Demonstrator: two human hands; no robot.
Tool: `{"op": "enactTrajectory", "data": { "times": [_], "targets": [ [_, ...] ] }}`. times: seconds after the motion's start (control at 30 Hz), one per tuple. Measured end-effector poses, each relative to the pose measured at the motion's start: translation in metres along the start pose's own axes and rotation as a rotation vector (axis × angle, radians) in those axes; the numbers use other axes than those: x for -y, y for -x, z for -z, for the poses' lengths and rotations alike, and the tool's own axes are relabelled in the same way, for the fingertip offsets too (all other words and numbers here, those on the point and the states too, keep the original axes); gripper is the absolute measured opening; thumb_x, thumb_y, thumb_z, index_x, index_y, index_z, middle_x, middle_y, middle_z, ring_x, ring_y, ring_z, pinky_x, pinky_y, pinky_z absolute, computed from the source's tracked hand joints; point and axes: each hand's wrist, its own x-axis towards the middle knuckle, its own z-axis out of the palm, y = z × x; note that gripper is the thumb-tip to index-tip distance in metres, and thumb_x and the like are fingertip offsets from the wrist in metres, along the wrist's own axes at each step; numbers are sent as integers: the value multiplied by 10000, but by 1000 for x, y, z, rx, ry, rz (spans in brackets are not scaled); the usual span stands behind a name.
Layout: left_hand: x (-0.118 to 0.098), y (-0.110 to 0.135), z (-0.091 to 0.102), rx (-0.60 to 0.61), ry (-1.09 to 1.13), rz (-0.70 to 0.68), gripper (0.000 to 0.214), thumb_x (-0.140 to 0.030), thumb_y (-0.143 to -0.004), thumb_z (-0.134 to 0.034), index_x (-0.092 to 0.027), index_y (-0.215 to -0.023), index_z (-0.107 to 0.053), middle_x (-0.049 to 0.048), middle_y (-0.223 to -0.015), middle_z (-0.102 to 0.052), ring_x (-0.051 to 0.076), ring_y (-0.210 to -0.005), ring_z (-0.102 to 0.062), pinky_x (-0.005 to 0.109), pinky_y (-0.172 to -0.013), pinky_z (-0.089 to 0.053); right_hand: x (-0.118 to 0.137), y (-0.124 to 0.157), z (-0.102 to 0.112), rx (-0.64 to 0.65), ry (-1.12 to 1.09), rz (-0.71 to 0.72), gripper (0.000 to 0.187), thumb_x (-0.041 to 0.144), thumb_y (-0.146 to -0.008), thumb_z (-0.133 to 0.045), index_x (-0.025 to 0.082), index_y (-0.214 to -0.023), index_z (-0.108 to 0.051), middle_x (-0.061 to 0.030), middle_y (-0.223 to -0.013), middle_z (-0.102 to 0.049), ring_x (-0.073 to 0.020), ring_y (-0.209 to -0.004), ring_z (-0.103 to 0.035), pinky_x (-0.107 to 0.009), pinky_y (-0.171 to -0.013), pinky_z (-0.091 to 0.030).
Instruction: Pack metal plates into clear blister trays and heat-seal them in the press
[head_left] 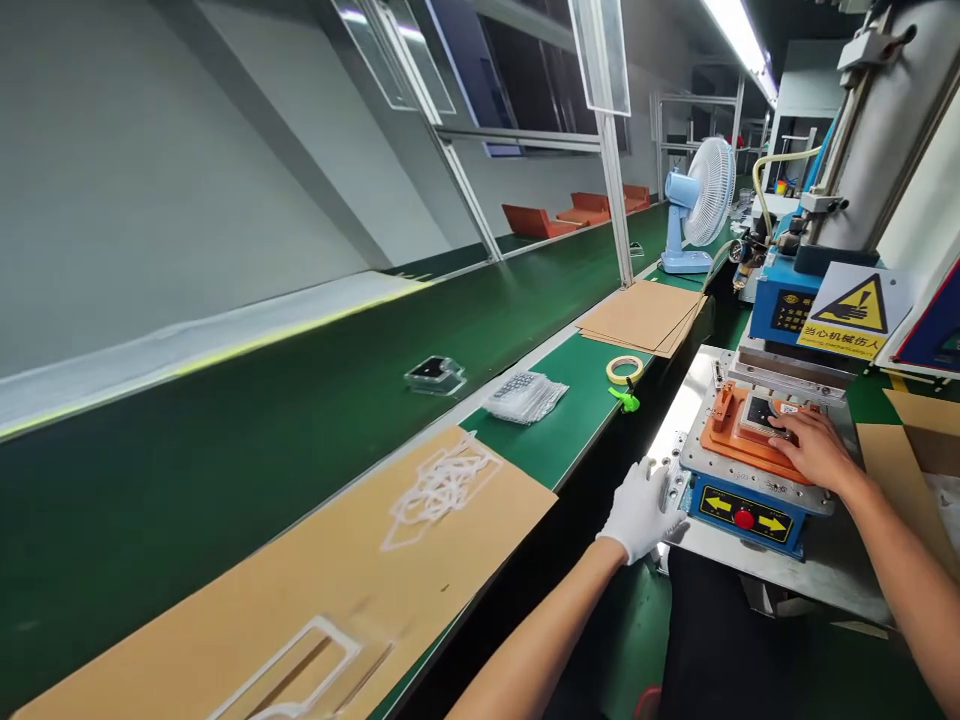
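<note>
Namely, my gloved left hand (641,510) hangs open; my bare right hand (814,450) lies flat on the orange jig (750,450), below the 当心机械伤人 warning sign (851,315).

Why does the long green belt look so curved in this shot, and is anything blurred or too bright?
In the head view, the wide lens bends the green conveyor belt into a sweeping slant; the ceiling strip light glares, as does the steel plate; the white plastic frame at the bottom edge looks slightly smeared.
</note>
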Motion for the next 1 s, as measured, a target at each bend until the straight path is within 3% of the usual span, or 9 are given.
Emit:
{"op": "enactTrajectory", "data": {
  "times": [0.1,0.2,0.27,0.33,0.5,0.67,0.8,0.9,1.0],
  "targets": [
    [3,-12,-5,78,-23,53,1030,-512,-652,-858,-248,-1578,-491,242,-1724,-294,510,-1495,-438,568,-1139,-452,6,10,6,16,38,3,414,341,-989,-642,249,-1381,-738,-107,-1535,-651,-355,-1491,-538,-575,-1285,-363],
    [4,-18,-9,114,-53,124,1161,-433,-576,-866,-242,-1626,-408,268,-1687,-305,518,-1374,-548,556,-1060,-492,12,40,6,-125,-26,-77,515,374,-1010,-616,289,-1518,-623,-82,-1711,-449,-333,-1589,-410,-554,-1286,-382],
    [2,-21,-10,112,-77,151,1149,-443,-573,-859,-224,-1612,-421,274,-1586,-416,509,-1284,-597,560,-1007,-503,13,69,-1,-293,-103,-197,542,426,-1029,-586,269,-1547,-572,-113,-1676,-492,-309,-1536,-489,-521,-1254,-436],
    [-2,-24,-10,99,-108,174,1043,-536,-665,-803,-232,-1595,-441,250,-1479,-502,483,-1235,-616,555,-972,-506,13,99,-12,-408,-158,-338,554,487,-1030,-573,222,-1518,-574,-157,-1548,-615,-316,-1423,-603,-518,-1191,-498],
    [-13,-37,-6,108,-152,220,859,-673,-791,-675,-228,-1507,-508,230,-1324,-601,451,-1157,-657,506,-885,-531,18,141,-39,-423,-216,-498,509,486,-1010,-578,218,-1442,-609,-149,-1419,-705,-318,-1291,-689,-501,-1066,-578],
    [-12,-40,5,84,-104,248,715,-579,-731,-758,-232,-1336,-601,189,-1178,-695,401,-1057,-716,443,-843,-545,22,128,-40,-502,-205,-498,549,494,-1000,-566,184,-1452,-597,-178,-1426,-684,-326,-1314,-664,-533,-1116,-540],
    [8,-25,28,25,71,259,675,-472,-792,-733,-238,-1399,-553,148,-1166,-738,349,-1046,-736,411,-871,-560,12,109,-32,-485,-218,-478,630,544,-983,-586,175,-1493,-565,-192,-1482,-656,-337,-1363,-640,-543,-1143,-523],
    [12,-18,57,-92,153,142,718,-391,-794,-724,-224,-1457,-504,143,-1255,-722,336,-1135,-709,425,-974,-557,3,94,-27,-424,-239,-461,696,553,-956,-628,165,-1526,-539,-189,-1506,-652,-347,-1386,-635,-549,-1158,-517],
    [-9,-34,88,-165,121,-93,798,-278,-720,-710,-200,-1485,-495,150,-1363,-668,337,-1255,-645,451,-1102,-511,-2,80,-27,-383,-246,-458,653,519,-949,-654,161,-1491,-583,-185,-1455,-693,-350,-1341,-670,-546,-1141,-536]
  ]
}}
